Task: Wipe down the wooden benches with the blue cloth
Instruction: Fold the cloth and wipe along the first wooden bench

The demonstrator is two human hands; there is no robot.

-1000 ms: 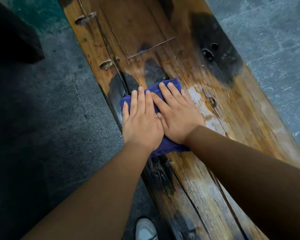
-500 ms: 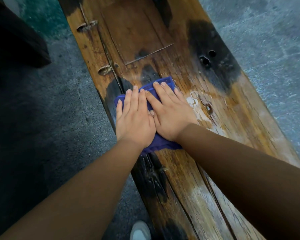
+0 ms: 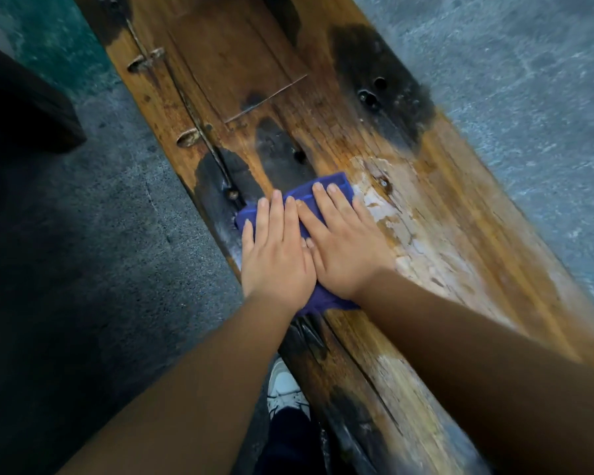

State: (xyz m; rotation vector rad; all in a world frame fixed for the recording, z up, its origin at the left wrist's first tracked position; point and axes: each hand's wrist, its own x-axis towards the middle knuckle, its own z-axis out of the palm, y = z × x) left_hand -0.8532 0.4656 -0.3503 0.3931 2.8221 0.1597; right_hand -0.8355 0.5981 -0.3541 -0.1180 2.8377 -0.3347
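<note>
Both hands lie flat, fingers straight and together, side by side on the blue cloth (image 3: 326,193): the left hand (image 3: 275,255) near the bench's left edge, the right hand (image 3: 343,255) touching it and nearer the middle. Nearest the viewer, a white shoe (image 3: 283,389) stands on the floor just beside the bench (image 3: 460,234). The cloth sits directly under the palms, only its far corner and near hem showing. Its next travel, I judge, follows the bench's long axis, which runs from lower right up to upper left, away from the person. Ahead lie dark stains (image 3: 278,145), a pale worn patch (image 3: 384,207) to the right, two small holes (image 3: 371,94) and metal staples (image 3: 187,137) that could snag the cloth.
</note>
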